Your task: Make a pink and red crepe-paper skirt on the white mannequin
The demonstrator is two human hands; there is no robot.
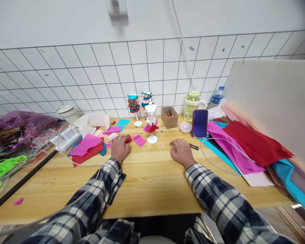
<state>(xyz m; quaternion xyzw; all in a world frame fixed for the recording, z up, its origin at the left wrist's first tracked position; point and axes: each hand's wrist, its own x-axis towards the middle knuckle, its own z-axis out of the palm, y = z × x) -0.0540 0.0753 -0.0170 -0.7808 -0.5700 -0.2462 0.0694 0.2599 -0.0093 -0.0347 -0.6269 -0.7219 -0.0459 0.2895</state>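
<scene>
Upright on tabletop: white dress form, between left hand and right hand. Long axis vertical, neck up, round base down on the wood. From left fingers: lies to the right, base about level with fingertips. From right fingers: lies to the left and slightly farther out. Nearer to base: right hand, by a small margin. Touching: neither; visible gap on both sides.

Left fingers: bent, palm down, resting on tabletop just beside red scrap; cannot tell whether gripping any edge of the scrap. In the gap between left fingers and base: pink scrap, lying flat.

Right fingers: loosely curled, index reaching out toward base; no object visible in the grasp, but underside hidden, so cannot tell for sure. Just beside right hand, on the outer side: black tool, too small to identify.

At waist of dress form: red cloth and pink cloth, flaring out above the stand. Set back toward tiled wall: two dressed forms. Back right: cardboard box, then phone.
</scene>
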